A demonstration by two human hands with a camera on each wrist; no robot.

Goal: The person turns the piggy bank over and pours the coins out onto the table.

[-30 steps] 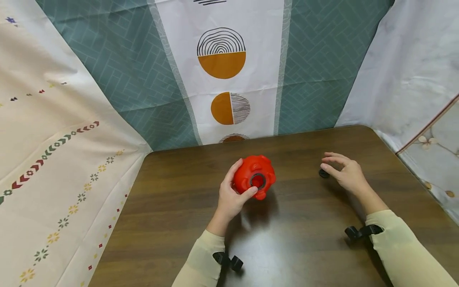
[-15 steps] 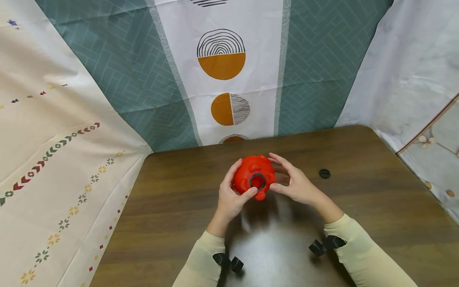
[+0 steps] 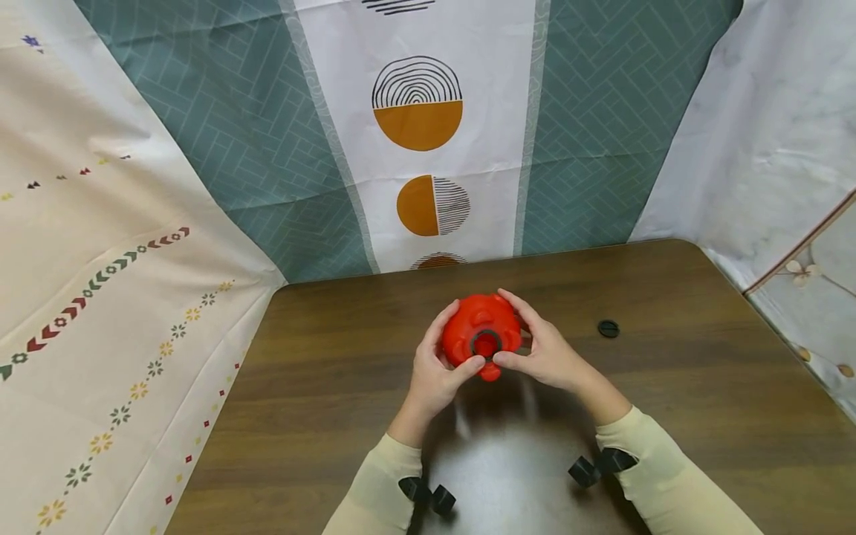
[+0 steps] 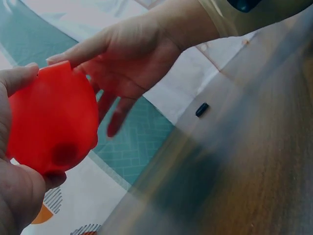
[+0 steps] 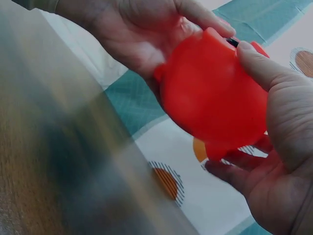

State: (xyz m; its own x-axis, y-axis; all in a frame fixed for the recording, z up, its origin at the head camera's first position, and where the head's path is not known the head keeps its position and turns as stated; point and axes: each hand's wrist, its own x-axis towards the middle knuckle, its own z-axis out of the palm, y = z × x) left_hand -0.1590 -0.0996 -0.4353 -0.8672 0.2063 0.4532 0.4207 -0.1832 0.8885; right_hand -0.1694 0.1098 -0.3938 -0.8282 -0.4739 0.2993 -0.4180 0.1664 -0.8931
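A red hollow ball with rounded knobs (image 3: pixel 480 308) is held up above the table in the head view. The hole in it has a dark rim and faces the head camera. My left hand (image 3: pixel 433 375) grips its left side, with the thumb beside the hole. From the right, my right hand (image 3: pixel 551 360) holds it too, its thumb close to the other thumb. The right wrist view shows the red ball (image 5: pixel 215 93) between both hands. A small round black cap (image 3: pixel 608 328) with a line across its face lies on the table to the right.
The brown wooden table (image 3: pixel 321 416) has its back edge against a green and white patterned cloth (image 3: pixel 254 134). A cream cloth (image 3: pixel 134 319) hangs at the left, a white one (image 3: pixel 756 148) at the right. Each sleeve carries a black strapped-on wrist camera (image 3: pixel 585 472).
My right hand has left the black cap, moved left to the red ball and taken hold of its right side. The left hand keeps its grip, nearly in place.
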